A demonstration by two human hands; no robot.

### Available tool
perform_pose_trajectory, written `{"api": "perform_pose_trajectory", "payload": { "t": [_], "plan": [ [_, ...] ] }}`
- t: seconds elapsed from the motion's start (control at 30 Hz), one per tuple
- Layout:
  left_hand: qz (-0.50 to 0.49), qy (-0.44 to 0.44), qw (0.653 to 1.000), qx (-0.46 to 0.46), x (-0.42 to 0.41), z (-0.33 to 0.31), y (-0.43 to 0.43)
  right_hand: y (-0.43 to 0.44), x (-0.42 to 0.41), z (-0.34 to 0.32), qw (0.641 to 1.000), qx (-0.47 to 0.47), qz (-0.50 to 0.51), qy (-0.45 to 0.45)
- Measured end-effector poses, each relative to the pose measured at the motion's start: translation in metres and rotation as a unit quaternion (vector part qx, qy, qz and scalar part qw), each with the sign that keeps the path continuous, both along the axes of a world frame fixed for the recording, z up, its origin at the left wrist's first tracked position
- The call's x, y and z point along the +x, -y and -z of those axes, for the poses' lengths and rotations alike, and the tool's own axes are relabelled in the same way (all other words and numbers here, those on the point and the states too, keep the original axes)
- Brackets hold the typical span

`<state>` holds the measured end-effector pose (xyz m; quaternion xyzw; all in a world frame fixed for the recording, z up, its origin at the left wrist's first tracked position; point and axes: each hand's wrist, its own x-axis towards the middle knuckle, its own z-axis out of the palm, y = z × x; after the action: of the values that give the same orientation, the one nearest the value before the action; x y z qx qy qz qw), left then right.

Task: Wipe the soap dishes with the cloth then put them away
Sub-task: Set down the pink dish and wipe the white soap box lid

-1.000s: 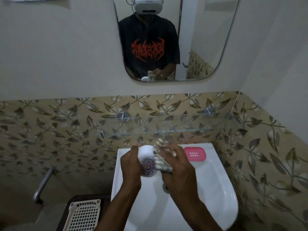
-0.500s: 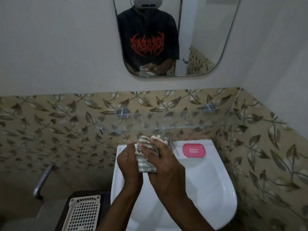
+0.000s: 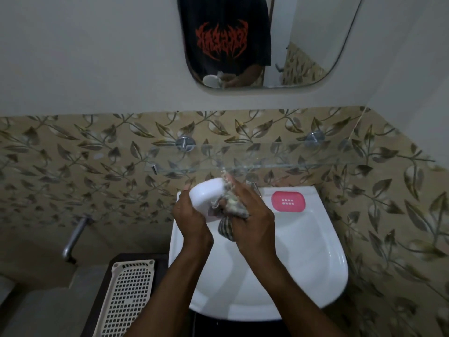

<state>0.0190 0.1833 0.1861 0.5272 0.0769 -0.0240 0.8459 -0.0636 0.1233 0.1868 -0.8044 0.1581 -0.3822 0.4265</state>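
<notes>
Found white soap dish [image 3: 209,199] raised over the back of the sink [image 3: 315,251], tilted, a plain white face toward the camera. Could not tell whether that face is the inner or the outer one. Noted left hand [image 3: 192,222] gripping the dish from lower left, fingers curled round its edge. Could see only one left fingertip, at the dish's upper left, with the rest hidden behind it. Noted right hand [image 3: 252,220] clenched round a bunched striped cloth [image 3: 230,210] and pressing it against the dish's right side, leaving cloth wedged between dish and right-hand fingers, one striped end hanging below. Recorded pink soap dish [image 3: 288,201] lying flat on the sink's back ledge, to the right, apart from both hands. Saw tap [image 3: 255,187] only in part, behind the right hand. Logged upper cloth and right fingertips as motion-blurred just under the glass shelf [image 3: 267,156]. Logged white lattice basket [image 3: 128,297] at lower left, cut off by the bottom edge
</notes>
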Motion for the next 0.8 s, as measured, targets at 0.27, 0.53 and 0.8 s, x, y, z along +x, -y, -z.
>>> {"api": "perform_pose_trajectory", "payload": {
  "t": [0.27,0.53,0.8],
  "plan": [
    [0.138,-0.062,0.984,-0.091,0.009,0.023,-0.012,0.025,0.001,0.014,0.983,0.120,-0.105,-0.095],
    [0.131,0.199,0.941,0.240,0.010,-0.004,-0.012,0.050,0.002,-0.008,0.956,-0.245,-0.051,-0.155],
    [0.008,0.040,0.996,0.085,0.010,-0.010,-0.003,0.026,0.007,0.016,0.975,-0.198,-0.051,-0.083]
  ]
}}
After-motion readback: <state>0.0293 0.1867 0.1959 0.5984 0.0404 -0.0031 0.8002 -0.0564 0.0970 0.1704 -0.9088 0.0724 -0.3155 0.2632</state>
